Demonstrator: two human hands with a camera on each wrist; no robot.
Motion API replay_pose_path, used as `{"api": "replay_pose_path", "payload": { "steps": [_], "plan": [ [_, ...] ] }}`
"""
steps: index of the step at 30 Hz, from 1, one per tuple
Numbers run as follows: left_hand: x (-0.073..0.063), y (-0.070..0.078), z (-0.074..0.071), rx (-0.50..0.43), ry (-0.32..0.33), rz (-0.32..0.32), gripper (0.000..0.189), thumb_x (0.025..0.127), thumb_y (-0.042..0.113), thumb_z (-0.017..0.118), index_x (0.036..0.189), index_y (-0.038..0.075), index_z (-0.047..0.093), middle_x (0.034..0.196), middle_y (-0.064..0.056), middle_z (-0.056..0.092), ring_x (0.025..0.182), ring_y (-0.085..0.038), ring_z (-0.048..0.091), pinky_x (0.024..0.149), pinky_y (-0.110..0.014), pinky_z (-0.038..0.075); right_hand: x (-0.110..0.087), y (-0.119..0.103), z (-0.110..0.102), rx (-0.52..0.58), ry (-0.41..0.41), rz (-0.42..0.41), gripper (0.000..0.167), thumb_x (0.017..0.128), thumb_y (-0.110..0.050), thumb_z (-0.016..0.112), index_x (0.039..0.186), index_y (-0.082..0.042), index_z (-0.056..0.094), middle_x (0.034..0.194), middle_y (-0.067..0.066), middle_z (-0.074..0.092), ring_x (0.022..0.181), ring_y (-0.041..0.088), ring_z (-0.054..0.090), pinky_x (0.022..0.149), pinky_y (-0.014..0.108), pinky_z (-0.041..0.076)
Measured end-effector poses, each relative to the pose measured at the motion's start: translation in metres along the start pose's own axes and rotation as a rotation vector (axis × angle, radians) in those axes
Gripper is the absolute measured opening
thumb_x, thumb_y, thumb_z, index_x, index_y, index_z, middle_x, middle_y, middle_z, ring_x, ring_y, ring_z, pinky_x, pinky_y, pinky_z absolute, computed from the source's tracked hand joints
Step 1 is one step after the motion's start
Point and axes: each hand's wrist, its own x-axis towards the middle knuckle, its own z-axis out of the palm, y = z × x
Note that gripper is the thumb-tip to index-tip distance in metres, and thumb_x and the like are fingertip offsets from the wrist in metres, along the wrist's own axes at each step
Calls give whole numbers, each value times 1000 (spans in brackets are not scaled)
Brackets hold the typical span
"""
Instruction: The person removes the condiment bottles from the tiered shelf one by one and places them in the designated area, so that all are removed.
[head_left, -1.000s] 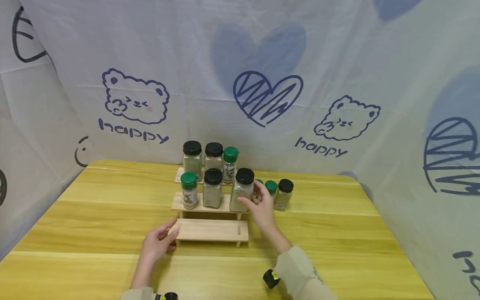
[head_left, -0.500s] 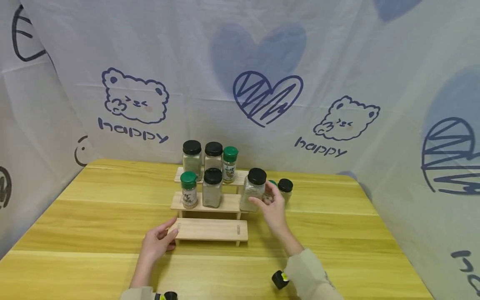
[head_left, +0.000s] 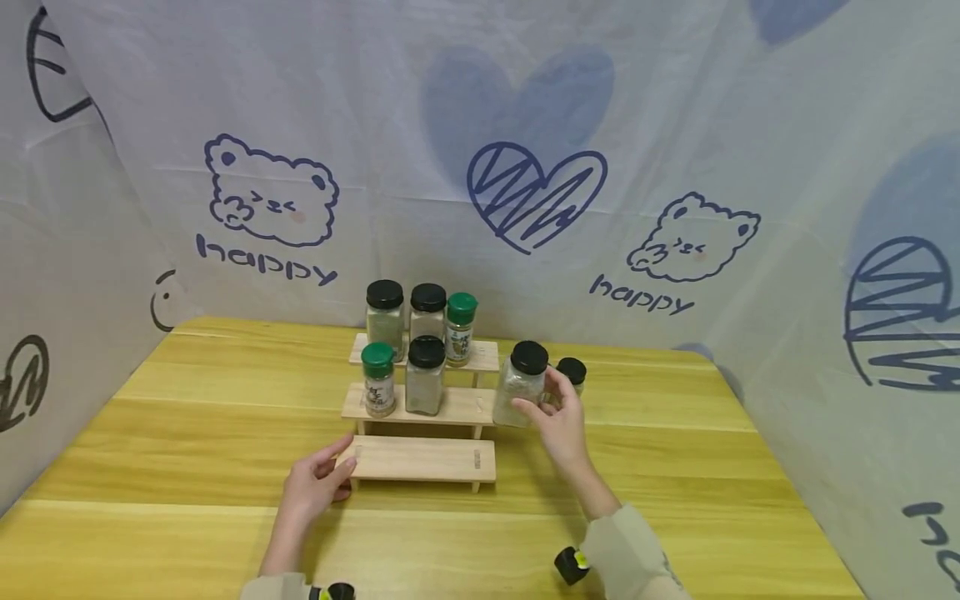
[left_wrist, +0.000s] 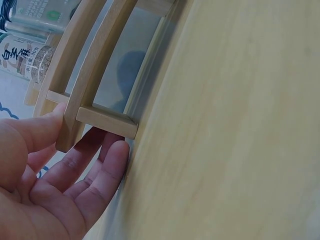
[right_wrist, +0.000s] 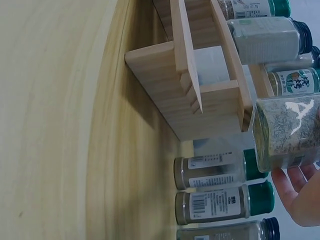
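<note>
Speckled jar point(head_left: 517, 398) has shifted right, now just past the middle shelf point(head_left: 467, 403)'s right edge, gripped between right hand point(head_left: 562, 423)'s thumb and fingers. Left hand point(head_left: 311, 490) pinches bottom shelf point(head_left: 420, 458)'s left end. Jar blocks head view of green-capped bottles point(right_wrist: 215, 204) toward the desk point(head_left: 675, 483)'s back edge.

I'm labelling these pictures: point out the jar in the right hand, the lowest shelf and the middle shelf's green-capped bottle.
Held jar point(head_left: 514, 393), head view: its clear side.
Lowest shelf point(head_left: 416, 460), head view: bare top surface.
Green-capped bottle point(head_left: 379, 395), head view: labelled front.
</note>
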Motion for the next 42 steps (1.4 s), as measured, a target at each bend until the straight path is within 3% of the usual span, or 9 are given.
{"api": "replay_pose_path", "payload": {
  "steps": [7, 16, 33, 42],
  "plan": [
    [-1, 0, -1, -3, -3, 3, 40, 90, 8, 54, 129, 2, 46, 123, -34, 42, 89, -25, 57, 65, -30, 55, -2, 4, -5, -3, 0, -24, 56, 73, 8, 68, 123, 11, 41, 112, 23, 50, 103, 27, 47, 76, 18, 47],
    [-2, -1, -2, -1, -12, 6, 40, 90, 8, 53, 129, 2, 45, 127, -34, 38, 106, -40, 48, 67, -31, 54, -3, 7, -8, -20, 3, -14, 56, 73, 7, 69, 123, 10, 42, 113, 23, 50, 103, 28, 47, 75, 18, 48],
    [-1, -2, -2, 9, -10, 12, 40, 90, 9, 54, 129, 2, 46, 124, -34, 41, 96, -30, 55, 65, -30, 55, -7, 29, -8, -88, -19, 38, 54, 71, 9, 69, 118, 13, 43, 107, 24, 50, 96, 28, 47, 71, 20, 50],
    [-1, -1, -2, 14, -14, 17, 40, 90, 8, 53, 129, 2, 45, 125, -34, 40, 102, -36, 51, 66, -29, 54, -11, 33, -6, -110, -59, 80, 56, 71, 12, 68, 118, 15, 39, 107, 23, 47, 98, 28, 44, 80, 32, 49]
  ]
}}
